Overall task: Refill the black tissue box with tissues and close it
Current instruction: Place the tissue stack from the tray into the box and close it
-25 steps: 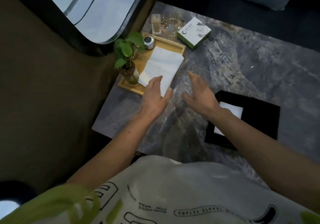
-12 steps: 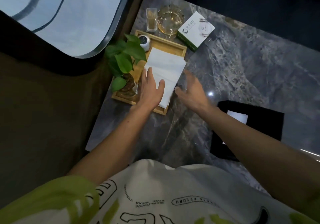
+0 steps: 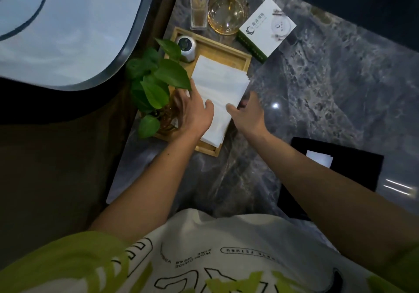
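White tissues [image 3: 218, 88], a soft, squared stack with its upper sheets slightly fanned at the far corner, lie lengthwise in a pale wooden tray [image 3: 226, 48] as a person reaches in with both hands.

Head view: the left hand [image 3: 192, 113] lies flat and spread on the stack's left edge, thumb on top. The right hand [image 3: 248, 113] meets the right edge, thumb on the paper and fingers extended along the side. Neither hand appears to have closed round the stack.

The black tissue box [image 3: 353, 163], matte and sharp-cornered, sits on the table well to the right of the tray and nearer the person, partly hidden by the right forearm. A white rectangle [image 3: 319, 158] shows on its top; whether that is paper or an opening cannot be told.

The risk is probably spillage. Limp, unbound sheets could splay or slide apart if squeezed unevenly, and the tray's raised rim could snag the lowest layers on the way out. Along the tray's left side a leafy plant [image 3: 156, 84] in a glass vessel stands against the left fingers, so a careless lift could tip it. Beyond the tray stand a glass bowl [image 3: 227, 11], a tumbler [image 3: 199, 10] and a green-and-white carton [image 3: 267, 26], all on glossy grey marble [image 3: 317, 93].
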Demonstrator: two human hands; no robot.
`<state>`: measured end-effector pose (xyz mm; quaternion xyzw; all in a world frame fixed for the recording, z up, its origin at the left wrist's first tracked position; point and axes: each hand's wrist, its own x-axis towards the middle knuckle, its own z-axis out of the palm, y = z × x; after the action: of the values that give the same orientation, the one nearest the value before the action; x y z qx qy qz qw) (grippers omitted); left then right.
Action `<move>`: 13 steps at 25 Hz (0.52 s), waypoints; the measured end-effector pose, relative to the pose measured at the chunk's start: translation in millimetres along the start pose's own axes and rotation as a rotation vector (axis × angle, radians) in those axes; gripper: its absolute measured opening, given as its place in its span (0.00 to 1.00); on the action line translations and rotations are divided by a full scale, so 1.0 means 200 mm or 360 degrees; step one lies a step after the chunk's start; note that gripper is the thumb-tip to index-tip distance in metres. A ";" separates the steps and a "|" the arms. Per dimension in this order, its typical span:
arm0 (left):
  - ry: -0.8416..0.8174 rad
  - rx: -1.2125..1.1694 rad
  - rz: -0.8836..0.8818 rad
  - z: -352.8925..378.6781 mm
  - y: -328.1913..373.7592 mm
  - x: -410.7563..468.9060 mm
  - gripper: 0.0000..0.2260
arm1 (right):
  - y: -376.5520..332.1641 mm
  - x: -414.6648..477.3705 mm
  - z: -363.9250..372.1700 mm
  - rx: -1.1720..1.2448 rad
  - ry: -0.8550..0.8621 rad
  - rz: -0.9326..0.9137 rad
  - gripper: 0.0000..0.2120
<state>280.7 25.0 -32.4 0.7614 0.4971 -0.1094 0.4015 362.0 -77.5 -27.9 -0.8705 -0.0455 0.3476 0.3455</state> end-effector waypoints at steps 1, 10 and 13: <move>-0.0002 0.0006 -0.0010 -0.01 0.00 0.00 0.33 | 0.00 0.00 0.01 0.0055 0.0003 0.0087 0.19; -0.0062 -0.0224 -0.0173 -0.03 0.04 0.05 0.32 | 0.01 0.04 -0.01 0.0523 -0.0041 0.0474 0.16; -0.0084 -0.0492 -0.0271 -0.03 0.04 0.04 0.27 | 0.02 0.02 -0.05 0.0687 -0.0135 0.0540 0.12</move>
<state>290.6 32.6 -28.8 0.6425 0.5600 -0.0852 0.5161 370.6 -84.4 -26.9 -0.7566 0.1616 0.4384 0.4575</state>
